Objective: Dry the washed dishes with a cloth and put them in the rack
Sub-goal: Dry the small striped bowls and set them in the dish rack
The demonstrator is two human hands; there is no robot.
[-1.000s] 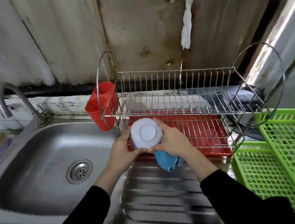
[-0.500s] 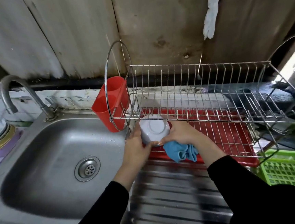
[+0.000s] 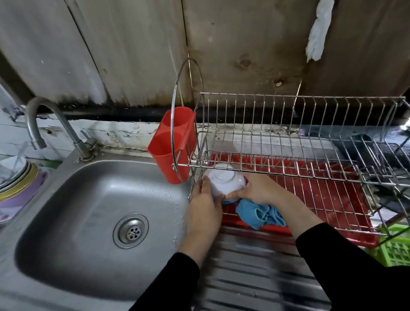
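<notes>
**Operator:** Where is the white bowl (image 3: pixel 222 181)?

**Guide:** It is inverted, base up, at the left front corner of the dish rack (image 3: pixel 295 122). It sits under the upper tier and above the red drip tray (image 3: pixel 326 194). Whether its rim rests on the lower wires cannot be told.

**Operator:** What is the grip state?

**Guide:** Your left hand (image 3: pixel 203 205) clasps the bowl's left side with curled fingers. Your right hand (image 3: pixel 259 190) clutches the bunched blue cloth (image 3: pixel 258 212) under its palm, and its fingertips press the bowl's right side.

**Operator:** What is nearby?

**Guide:** The red cutlery holder (image 3: pixel 173 143) hangs on the rack's left end, just beside the bowl. The sink (image 3: pixel 79 203) lies to your left.
</notes>
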